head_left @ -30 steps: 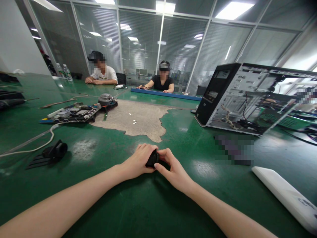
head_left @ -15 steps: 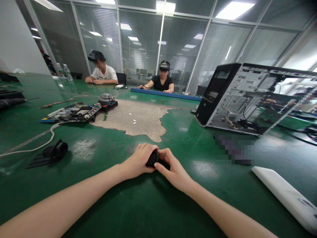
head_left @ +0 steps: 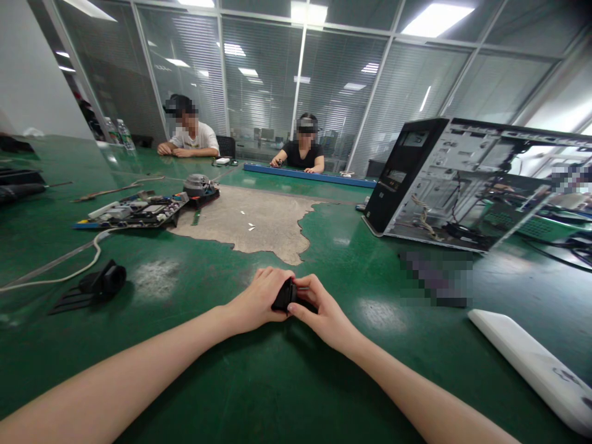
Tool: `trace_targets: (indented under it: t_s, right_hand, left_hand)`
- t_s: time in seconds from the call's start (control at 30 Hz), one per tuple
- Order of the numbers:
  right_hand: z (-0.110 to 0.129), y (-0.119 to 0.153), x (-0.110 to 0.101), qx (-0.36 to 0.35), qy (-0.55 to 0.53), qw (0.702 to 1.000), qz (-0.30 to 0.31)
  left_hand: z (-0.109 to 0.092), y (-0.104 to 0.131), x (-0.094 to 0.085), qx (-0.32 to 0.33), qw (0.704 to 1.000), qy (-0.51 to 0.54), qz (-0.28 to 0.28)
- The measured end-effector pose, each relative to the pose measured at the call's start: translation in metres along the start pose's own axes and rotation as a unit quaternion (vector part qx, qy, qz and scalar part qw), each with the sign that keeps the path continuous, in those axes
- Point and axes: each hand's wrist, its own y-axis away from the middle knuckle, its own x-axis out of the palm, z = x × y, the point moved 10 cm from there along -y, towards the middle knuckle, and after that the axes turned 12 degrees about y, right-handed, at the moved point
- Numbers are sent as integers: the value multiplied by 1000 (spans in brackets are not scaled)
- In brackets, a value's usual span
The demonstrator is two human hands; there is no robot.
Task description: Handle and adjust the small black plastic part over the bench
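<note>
Both hands meet over the green table in front of me, around a small black blocky part (head_left: 283, 297). My left hand (head_left: 259, 297) wraps the part from the left, with its back turned up. From the other side my right hand (head_left: 326, 314) pinches the part's edge, thumb in front and bent fingers behind. Much of the part lies under my fingers, so its exact kind cannot be made out. To the left rests a black plastic piece (head_left: 102, 280) with a round opening and flat prongs.
A circuit board (head_left: 139, 209) and a cooler fan (head_left: 198, 184) lie at the left, with a white cable (head_left: 97, 246) nearby. An open computer case (head_left: 407, 179) stands at the right, beyond a white oblong object (head_left: 522, 364). Two people sit across the table.
My hands and the black part stay practically still. Across the table, the hand of the person in black has shifted and lifted slightly.
</note>
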Motion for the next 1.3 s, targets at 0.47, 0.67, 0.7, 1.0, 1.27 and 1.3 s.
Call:
trace_targets:
  t_s: [0.47,0.67,0.7,1.0,1.27,1.3]
  right_hand:
    - [-6,0,-3,10,18,1000,-14]
    - [4,3,-7,-26,43,998,-43]
    - [3,2,-7,-20,40,998,-47]
    - [0,1,-2,-3,33,999,-18]
    - [-3,0,-6,9,18,999,-40]
    - [-4,0,-6,12,17,999,-42]
  left_hand:
    - [-1,0,-1,0,1000,3,-3]
    - [-2,0,-1,-4,1000,6,1]
    - [-1,-1,-1,-6,1000,6,0]
    - [0,0,-1,-3,1000,2,-2]
    - [-3,-1,-1,1,1000,2,-4]
    - [-3,-1,-1,2,1000,2,-4]
